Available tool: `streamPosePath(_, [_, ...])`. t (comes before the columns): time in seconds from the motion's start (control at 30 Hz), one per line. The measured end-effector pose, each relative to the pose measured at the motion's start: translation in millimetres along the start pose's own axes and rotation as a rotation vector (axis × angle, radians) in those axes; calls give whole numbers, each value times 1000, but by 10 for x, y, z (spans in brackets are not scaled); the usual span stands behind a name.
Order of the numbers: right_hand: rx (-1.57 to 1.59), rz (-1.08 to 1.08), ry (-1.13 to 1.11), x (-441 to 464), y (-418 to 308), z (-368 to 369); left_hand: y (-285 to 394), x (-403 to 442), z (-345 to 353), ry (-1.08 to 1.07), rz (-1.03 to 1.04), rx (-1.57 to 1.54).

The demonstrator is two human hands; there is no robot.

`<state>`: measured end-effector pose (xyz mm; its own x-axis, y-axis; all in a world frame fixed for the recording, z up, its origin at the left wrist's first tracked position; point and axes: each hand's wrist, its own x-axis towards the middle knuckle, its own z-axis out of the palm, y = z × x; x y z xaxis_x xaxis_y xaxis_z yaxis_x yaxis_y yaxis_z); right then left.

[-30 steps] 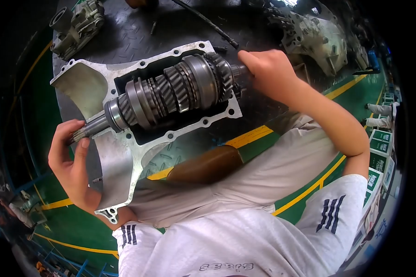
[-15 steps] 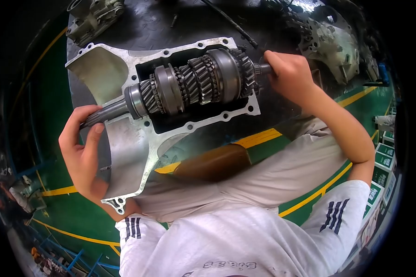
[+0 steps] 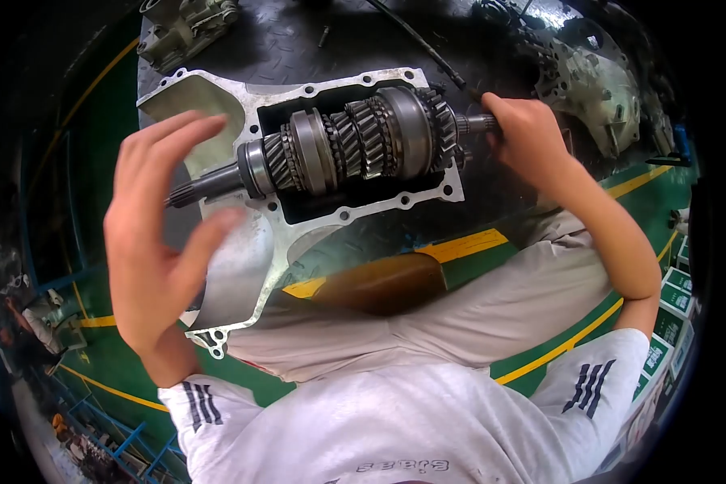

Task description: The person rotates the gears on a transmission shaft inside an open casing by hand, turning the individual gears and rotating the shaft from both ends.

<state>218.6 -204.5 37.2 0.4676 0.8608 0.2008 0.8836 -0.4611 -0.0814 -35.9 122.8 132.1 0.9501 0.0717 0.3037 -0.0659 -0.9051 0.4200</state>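
A gear shaft assembly (image 3: 331,149), with several helical gears and smooth rings, lies lengthwise in the opening of a silver metal gearbox housing (image 3: 355,214). My right hand (image 3: 532,137) is closed around the splined shaft end on the right. Above the bare left end of the shaft hovers my left hand (image 3: 157,218), its fingers spread and thumb apart, holding nothing. The fingertips of my right hand are partly hidden behind the shaft end.
The dark tread-plate worktop (image 3: 290,48) carries a second metal casting (image 3: 187,32) at the back left and a large casting (image 3: 597,89) at the right. A long dark rod (image 3: 419,44) and a small bolt (image 3: 324,36) lie at the back. A brown stool (image 3: 379,282) stands below.
My left hand has let go of the shaft's left end, opened and lifted towards the camera. My right hand keeps its grip. The whole view has shifted slightly.
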Motion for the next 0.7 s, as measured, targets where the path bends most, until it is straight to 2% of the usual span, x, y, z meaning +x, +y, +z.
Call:
streamPosePath(0.07, [60,16,-225,161,37,-116,77,148,117,-63,152,34])
streamPosePath(0.1, [224,124,-397,277,-2,-253,119,200,170,-86,159,38])
streamPosePath(0.13, [330,107,-499,321,46,-347,173,245,209,-110,169,42])
streamPosePath(0.23, [336,61,-410,183,-9,-416,256,296,298,-177,123,120])
streamPosePath(0.3, [205,-139,-44,28,-5,-240,275,268,365,-168,113,184])
streamPosePath(0.33, [223,-83,-107,4,-57,-231,276,257,402,-159,110,241])
streamPosePath(0.43, [179,-92,-56,22,23,-117,252,259,445,-153,99,241])
streamPosePath(0.5, [183,-111,-148,53,96,-111,227,263,445,-154,106,241])
streamPosePath(0.7, [89,-73,-73,67,62,-17,197,273,450,-149,90,183])
